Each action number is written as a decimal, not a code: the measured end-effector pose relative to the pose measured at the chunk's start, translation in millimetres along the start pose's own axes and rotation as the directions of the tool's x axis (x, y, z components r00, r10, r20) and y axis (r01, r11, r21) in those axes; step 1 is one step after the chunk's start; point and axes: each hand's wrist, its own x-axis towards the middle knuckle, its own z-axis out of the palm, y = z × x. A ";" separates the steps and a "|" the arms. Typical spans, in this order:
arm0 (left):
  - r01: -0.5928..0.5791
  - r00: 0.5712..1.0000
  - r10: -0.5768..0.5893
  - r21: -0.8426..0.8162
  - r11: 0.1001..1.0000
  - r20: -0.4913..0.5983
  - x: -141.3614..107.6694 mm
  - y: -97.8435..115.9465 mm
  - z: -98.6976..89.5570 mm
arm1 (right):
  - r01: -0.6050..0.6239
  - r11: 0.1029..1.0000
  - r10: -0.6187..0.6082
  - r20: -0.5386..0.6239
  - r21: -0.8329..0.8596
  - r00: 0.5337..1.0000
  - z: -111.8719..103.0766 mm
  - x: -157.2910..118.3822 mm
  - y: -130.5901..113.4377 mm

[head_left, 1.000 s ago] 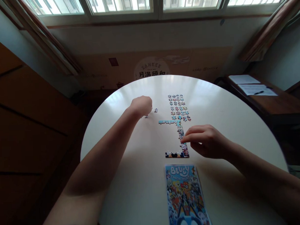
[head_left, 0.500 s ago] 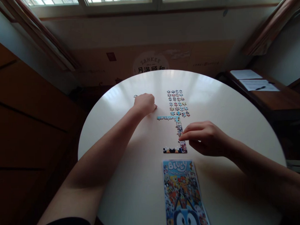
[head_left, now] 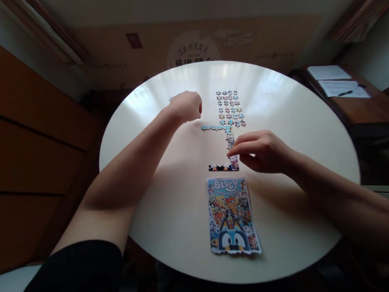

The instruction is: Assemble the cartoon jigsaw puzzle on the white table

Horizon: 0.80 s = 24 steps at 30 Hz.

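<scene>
A partly joined jigsaw puzzle [head_left: 231, 141] lies on the round white table [head_left: 177, 206], forming a bracket open to the left. My right hand [head_left: 261, 151] reaches in from the right, its fingertips together on a puzzle piece at the inner edge of the right-hand column. Beyond the puzzle's upper left corner is my left hand [head_left: 187, 107], curled closed just over the table; its fingertips are hidden, and so is anything in them. Loose puzzle pieces [head_left: 230, 104] stand in rows behind the puzzle. One more piece [head_left: 170, 98] peeks out left of my left hand.
A printed Bluey picture sheet [head_left: 232, 217] with a torn lower edge lies in front of the puzzle. On a brown side table [head_left: 355, 102] at the right are papers [head_left: 330, 72] and a pen [head_left: 346, 93]. A wooden cabinet [head_left: 32, 160] stands at the left.
The view has tilted down, so the whole picture sheet shows and the window is out of sight. My left fist has turned slightly; my right fingertips stay at the puzzle's right column.
</scene>
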 end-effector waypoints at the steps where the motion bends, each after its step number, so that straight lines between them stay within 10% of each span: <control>1: -0.016 1.000 0.016 -0.058 0.998 -0.012 -7.9 2.4 -9.7 | 0.000 1.000 0.000 0.001 0.000 1.000 0.3 -0.1 -0.1; 7: -0.231 0.957 0.279 -0.369 0.900 0.082 -61.9 10.3 -49.7 | 0.010 1.000 -0.009 0.106 -0.005 0.994 1.7 1.8 -3.9; 14: -0.244 0.769 0.547 -0.639 0.730 0.331 -80.4 -7.2 1.2 | 0.007 0.999 0.005 0.260 -0.047 0.966 8.6 9.0 -12.4; 24: -0.265 0.773 0.527 -0.575 0.774 0.353 -84.2 -4.6 21.3 | 0.036 0.994 0.008 0.380 -0.108 0.925 21.4 8.3 -12.2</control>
